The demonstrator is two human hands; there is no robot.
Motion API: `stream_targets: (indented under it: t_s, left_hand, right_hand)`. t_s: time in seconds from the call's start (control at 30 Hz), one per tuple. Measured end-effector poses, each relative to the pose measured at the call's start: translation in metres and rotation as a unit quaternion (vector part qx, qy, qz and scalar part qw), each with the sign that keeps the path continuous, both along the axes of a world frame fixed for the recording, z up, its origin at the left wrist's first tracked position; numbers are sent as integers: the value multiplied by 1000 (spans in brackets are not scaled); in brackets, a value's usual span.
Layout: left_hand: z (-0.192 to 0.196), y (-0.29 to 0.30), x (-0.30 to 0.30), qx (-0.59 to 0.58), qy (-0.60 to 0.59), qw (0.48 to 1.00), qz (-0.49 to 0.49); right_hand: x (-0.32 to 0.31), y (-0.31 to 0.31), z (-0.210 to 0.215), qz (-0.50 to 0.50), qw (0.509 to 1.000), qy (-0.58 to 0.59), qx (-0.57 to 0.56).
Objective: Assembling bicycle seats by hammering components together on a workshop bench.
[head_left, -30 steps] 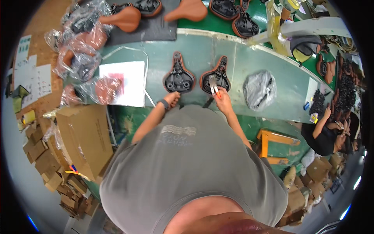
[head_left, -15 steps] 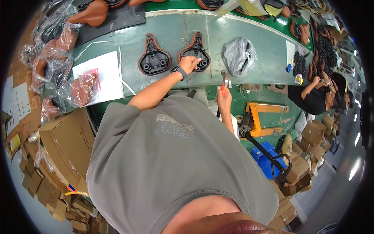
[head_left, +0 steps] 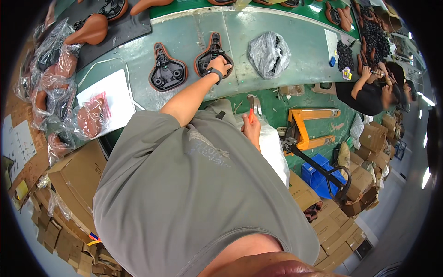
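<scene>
Workbench (head_left: 286,74): long, pale green, curving across the top of the view; carries saddles, bags and loose parts.
Cardboard boxes (head_left: 74,180): brown, stacked at lower left beside the bench; more cartons piled at lower right.
Pallet jack (head_left: 314,124): orange forks on the green floor, black handle leaning toward the lower right.
White sheet (head_left: 104,99): flat on the bench at left, under a wrapped brown saddle.
Clear plastic bag (head_left: 269,53): crumpled, resting on the bench just right of the two upturned saddles.
Left saddle (head_left: 167,73): upside down, black underside with brown rim, lying free on the bench.
Right saddle (head_left: 213,57): upside down, just beside the first, nose pointing away, under the left hand.
Left hand (head_left: 220,63): arm stretched forward, dark watch at the wrist, fingers curled down over the rear of the right saddle, gripping it.
Right hand (head_left: 251,129): held low below the bench edge, close to the body, fingers closed round an orange handle.
Tool (head_left: 251,105): metal head sticking up out of the right fist, orange grip; exact kind too small to tell.
Co-worker (head_left: 364,92): dark shirt, seated at the far right end of the bench, hands on small black parts.
</scene>
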State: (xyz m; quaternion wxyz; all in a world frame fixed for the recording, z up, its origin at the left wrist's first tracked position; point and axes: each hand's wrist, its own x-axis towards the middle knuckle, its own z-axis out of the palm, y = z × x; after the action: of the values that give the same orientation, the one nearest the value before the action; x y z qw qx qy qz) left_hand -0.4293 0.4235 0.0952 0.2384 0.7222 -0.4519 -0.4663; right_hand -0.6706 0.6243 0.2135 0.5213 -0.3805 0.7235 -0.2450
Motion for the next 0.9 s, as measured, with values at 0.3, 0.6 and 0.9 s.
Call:
stream_targets:
  t_s: [0.3,0.6,0.9]
  left_hand:
    - [4,14,16,1,62,998,29]
    - [-16,26,35,-83,77,994,2]
    - [51,96,100,50,533,791,296]
  right_hand:
    - [13,-36,6,66,996,-54,6]
    - [46,-94,19,146,986,-73,-20]
    - [88,-103,-44,320,886,299,-150]
